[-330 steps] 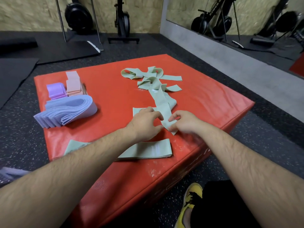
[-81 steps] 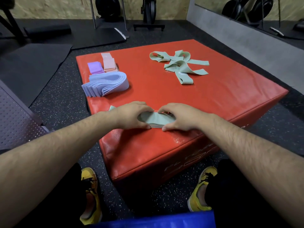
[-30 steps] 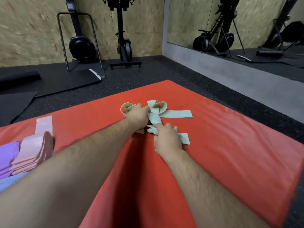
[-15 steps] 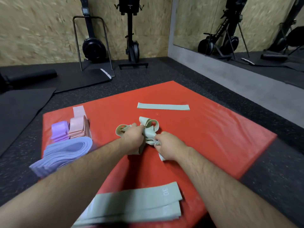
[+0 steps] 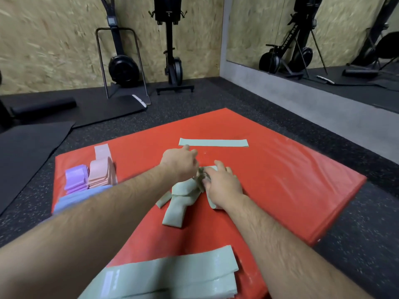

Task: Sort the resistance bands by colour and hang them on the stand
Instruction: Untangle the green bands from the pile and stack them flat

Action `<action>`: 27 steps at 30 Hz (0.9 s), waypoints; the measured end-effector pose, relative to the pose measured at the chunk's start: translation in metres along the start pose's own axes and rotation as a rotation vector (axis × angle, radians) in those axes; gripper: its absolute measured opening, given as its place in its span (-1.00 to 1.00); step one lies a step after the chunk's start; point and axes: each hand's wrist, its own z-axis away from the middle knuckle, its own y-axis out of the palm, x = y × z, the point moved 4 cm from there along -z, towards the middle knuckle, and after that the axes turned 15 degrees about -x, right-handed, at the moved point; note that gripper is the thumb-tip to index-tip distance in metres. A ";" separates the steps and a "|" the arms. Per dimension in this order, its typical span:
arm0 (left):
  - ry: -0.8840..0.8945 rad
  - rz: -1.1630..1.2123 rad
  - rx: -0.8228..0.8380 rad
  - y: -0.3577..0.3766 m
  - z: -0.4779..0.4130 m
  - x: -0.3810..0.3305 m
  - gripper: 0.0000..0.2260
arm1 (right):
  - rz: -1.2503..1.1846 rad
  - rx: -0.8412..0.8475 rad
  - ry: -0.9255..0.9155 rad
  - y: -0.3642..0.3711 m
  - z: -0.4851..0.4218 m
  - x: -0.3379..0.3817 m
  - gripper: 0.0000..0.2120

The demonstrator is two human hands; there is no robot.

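Head view. A red, glossy vinyl-covered padded block [image 5: 280, 180] with a broad flat top lies on speckled black rubber flooring [image 5: 205, 100].

At its centre is a crumpled tangle of matte sage-green elastic resistance bands [image 5: 180, 198], its flat loops twisted over one another. The right hand [image 5: 224, 186] lies palm-down on the right side of the tangle, fingers nearly straight and pressing on it. The left hand [image 5: 180, 164] is above the far edge of the tangle, with one finger extended to the near left end of a single flat sage-green band [image 5: 216, 142] laid straight as a narrow rectangle. Whether the left hand grips anything cannot be told.

Sorted bands on the block:
- A smooth stack of flattened sage-green bands [image 5: 172, 275] at the near edge.
- Folded pale-pink bands [image 5: 99, 173] at the left.
- Translucent purple bands [image 5: 75, 176] just beside the pink ones.
- Lilac-blue bands [image 5: 64, 201], partly hidden by the left forearm.
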 end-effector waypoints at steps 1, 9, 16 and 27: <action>0.006 0.006 0.027 0.010 -0.012 0.001 -0.70 | -0.006 0.005 0.009 0.005 -0.005 -0.002 -0.66; -0.198 0.095 0.179 0.111 -0.103 0.041 -0.57 | -0.062 -0.053 0.037 0.035 -0.041 -0.012 -0.72; -0.302 0.156 0.168 0.145 -0.128 0.059 -0.53 | 0.015 -0.098 0.028 0.051 -0.049 -0.013 -0.73; -0.028 0.388 -0.058 0.044 -0.064 0.044 -0.73 | -0.118 -0.273 0.051 -0.004 -0.039 0.010 -0.51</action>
